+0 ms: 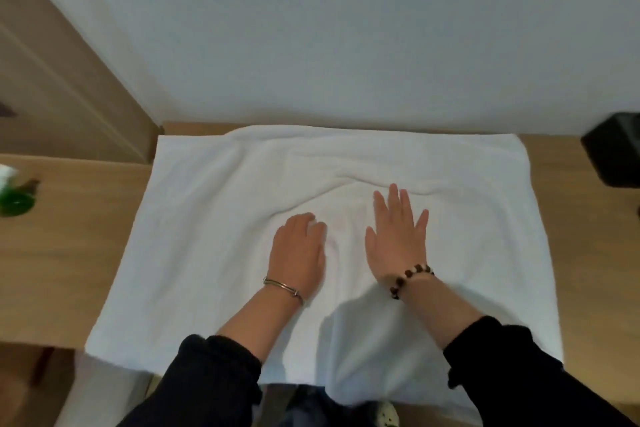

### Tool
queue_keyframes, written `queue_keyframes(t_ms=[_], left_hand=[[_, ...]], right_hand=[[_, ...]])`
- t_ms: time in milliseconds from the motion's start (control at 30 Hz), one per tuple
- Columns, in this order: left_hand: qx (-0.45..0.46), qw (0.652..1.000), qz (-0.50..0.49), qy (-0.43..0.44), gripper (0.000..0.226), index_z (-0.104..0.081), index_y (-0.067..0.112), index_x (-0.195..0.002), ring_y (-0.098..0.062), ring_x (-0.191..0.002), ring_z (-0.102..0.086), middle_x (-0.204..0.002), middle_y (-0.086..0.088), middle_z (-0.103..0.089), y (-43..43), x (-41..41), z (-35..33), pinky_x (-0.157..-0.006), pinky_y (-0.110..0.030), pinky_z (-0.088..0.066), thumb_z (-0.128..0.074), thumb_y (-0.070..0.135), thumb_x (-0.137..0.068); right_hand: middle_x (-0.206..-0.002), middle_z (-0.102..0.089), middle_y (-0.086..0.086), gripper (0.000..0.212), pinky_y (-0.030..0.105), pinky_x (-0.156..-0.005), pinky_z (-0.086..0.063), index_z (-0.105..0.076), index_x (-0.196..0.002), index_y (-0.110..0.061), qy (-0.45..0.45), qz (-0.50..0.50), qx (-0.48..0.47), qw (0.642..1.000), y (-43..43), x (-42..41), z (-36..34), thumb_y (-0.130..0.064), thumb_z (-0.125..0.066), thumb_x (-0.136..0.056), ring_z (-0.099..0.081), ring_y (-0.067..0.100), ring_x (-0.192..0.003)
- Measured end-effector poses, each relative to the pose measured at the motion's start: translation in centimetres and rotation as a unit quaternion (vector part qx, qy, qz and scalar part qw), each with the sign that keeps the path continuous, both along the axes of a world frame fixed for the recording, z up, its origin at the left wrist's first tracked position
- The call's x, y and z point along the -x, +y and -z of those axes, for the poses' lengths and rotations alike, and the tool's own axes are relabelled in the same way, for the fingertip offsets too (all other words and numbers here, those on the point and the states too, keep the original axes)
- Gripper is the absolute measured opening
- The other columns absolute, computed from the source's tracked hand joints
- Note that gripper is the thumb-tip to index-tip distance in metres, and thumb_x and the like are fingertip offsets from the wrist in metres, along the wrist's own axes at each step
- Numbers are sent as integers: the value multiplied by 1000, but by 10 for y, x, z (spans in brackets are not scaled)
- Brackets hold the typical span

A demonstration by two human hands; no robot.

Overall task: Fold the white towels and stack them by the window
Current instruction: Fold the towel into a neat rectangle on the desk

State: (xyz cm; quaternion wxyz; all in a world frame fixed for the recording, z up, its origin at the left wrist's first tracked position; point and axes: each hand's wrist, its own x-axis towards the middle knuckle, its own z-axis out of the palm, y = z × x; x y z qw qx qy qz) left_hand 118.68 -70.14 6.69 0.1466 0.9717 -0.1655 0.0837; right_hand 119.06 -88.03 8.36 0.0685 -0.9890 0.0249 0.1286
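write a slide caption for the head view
Left hand and right hand rest on a white towel spread on a wooden table

A pale grey-white wall (pixel 346 28) rises behind a light wooden table (pixel 69 253), with wooden panelling (pixel 52 80) left.

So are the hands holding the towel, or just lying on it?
Nothing is held. The left hand and the right hand both rest palm-down on the middle of the white towel, with no grip.
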Motion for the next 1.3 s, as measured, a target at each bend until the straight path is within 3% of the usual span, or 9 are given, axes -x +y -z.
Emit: queue_keyframes(t_ms=[133, 267, 400, 500, 600, 667, 833, 967, 1300], left_hand=[[-30, 997, -41, 55, 29, -64, 13, -93, -30, -92, -61, -104, -10, -64, 6, 74, 16, -70, -39, -53, -73, 23, -67], [19, 997, -72, 30, 19, -61, 14, -91, -28, -105, -51, -114, -12, -62, 10, 92, 27, -89, -49, -47, -46, 24, -84], [16, 994, -98, 36, 13, -63, 9, -82, -40, -104, -59, -115, -18, -62, 19, 92, 27, -92, -55, -45, -66, -3, -78], [-19, 984, -153, 91, 12, -63, 10, -93, -33, -125, -47, -132, -12, -53, 13, 90, 17, -103, -53, -35, -57, 2, -87], [-3, 991, -123, 61, 12, -63, 6, -85, -38, -102, -59, -109, -15, -62, 1, 97, 8, -82, -45, -48, -65, -3, -77], [14, 997, -63, 31, 18, -63, 4, -81, -37, -82, -61, -94, -15, -63, 2, 111, 2, -69, -39, -51, -74, -1, -68], [-29, 994, 83, 70, 27, -64, 12, -88, -26, -84, -58, -95, -6, -62, 26, 158, 0, -71, -34, -51, -66, 35, -73], [-68, 988, 116, 81, 34, -61, 12, -75, -26, -69, -58, -80, -5, -61, 21, 160, 2, -54, -30, -49, -87, 9, -54], [-138, 974, 171, 56, 42, -57, 13, -61, -22, -49, -50, -60, -1, -52, 45, 156, -8, -40, -21, -25, -77, -15, -36]], right_hand=[[-157, 24, 1, 60, 57, -114, 4, 13, -151, -27, 94, -50, 19, 994, 6, 75, 10, -43, -16, -101, 21, 23, -145], [-159, 18, -3, 57, 54, -115, 6, 7, -151, -34, 39, -108, -2, 993, -15, 85, 25, -43, -17, -101, 17, 19, -146], [-159, 15, -6, 54, 52, -115, 4, 5, -151, -36, 16, -134, 0, 991, -34, 80, 29, -39, -17, -101, 13, 16, -146], [-160, 12, -3, 54, 49, -116, 2, 0, -152, -31, 29, -143, -2, 989, -35, 79, 26, -34, -18, -102, 9, 18, -147], [-152, -28, 11, 44, 39, -112, -22, -36, -143, -17, -30, -107, -34, 993, -35, 97, 10, -28, -34, -100, -27, 26, -138], [-121, -53, 7, 32, 34, -93, -38, -56, -118, -13, -97, -64, -40, 992, -39, 122, -2, -33, -44, -96, -48, 25, -111], [-117, -53, 2, 41, 31, -90, -39, -51, -120, -16, 2, 9, 24, 1000, -55, 179, -5, -47, -41, -96, -49, 20, -109], [-118, -53, 2, 29, 29, -90, -37, -51, -117, -16, -13, 20, 9, 1000, -50, 183, 6, -36, -41, -99, -48, 20, -110], [-108, -55, 2, 16, 32, -86, -35, -56, -107, -18, -1, 97, 70, 993, -76, 182, 1, -19, -45, -95, -50, 21, -103]])
